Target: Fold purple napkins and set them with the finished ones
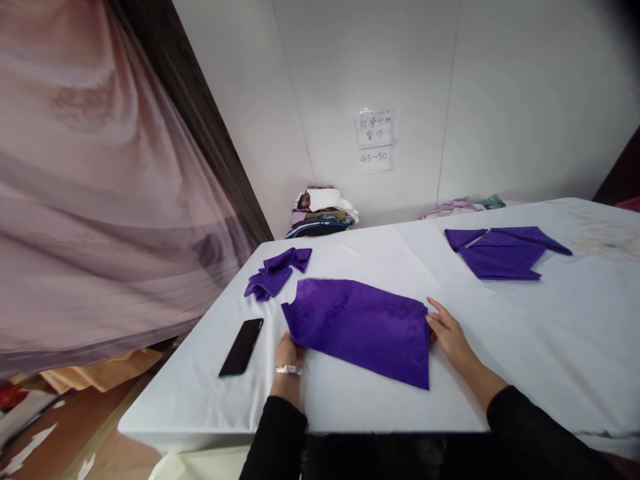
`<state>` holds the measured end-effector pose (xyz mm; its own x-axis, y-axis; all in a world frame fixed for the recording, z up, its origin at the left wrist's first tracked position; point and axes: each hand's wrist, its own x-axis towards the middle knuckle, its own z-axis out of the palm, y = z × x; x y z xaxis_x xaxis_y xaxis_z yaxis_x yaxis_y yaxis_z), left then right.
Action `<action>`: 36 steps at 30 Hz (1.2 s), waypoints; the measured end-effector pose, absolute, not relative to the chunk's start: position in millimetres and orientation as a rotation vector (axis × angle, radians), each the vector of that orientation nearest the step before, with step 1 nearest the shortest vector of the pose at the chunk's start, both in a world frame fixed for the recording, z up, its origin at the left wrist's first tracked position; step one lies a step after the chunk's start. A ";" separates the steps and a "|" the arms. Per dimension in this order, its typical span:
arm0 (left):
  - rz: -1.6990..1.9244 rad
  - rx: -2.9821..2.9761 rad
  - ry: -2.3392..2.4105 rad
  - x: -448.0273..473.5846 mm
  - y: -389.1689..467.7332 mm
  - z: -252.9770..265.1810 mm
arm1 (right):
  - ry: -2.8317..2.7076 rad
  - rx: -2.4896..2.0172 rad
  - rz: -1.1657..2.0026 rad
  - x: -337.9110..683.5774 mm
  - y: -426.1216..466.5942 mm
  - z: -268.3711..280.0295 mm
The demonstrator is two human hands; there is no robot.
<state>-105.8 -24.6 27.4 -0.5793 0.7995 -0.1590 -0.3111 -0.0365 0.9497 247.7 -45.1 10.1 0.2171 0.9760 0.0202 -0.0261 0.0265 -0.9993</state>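
A purple cloth napkin (360, 327) with a faint tone-on-tone pattern lies stretched sideways over the front of the table, its right end cut straight and its left end uneven. My left hand (289, 351), with a silvery band at the wrist, grips the lower left corner; its fingers are partly hidden under the cloth. At the right edge, my right hand (447, 331) pinches the fabric between thumb and fingers. Beyond the left end rests a crumpled pair of purple cloth pieces (274, 272). Farther right lies a folded purple cloth (505, 253) with pointed corners.
A dark phone (241, 347) lies left of my left hand on the white-covered table (365, 407). Behind the table stands a stack of folded fabrics (323, 212). Handwritten paper signs (376, 140) hang on the wall. A pink curtain (100, 180) borders the left side.
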 end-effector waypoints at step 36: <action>0.521 1.980 2.255 -96.2 104.4 33.7 | -2.159 -1.628 -0.057 329.8 33.4 -22.3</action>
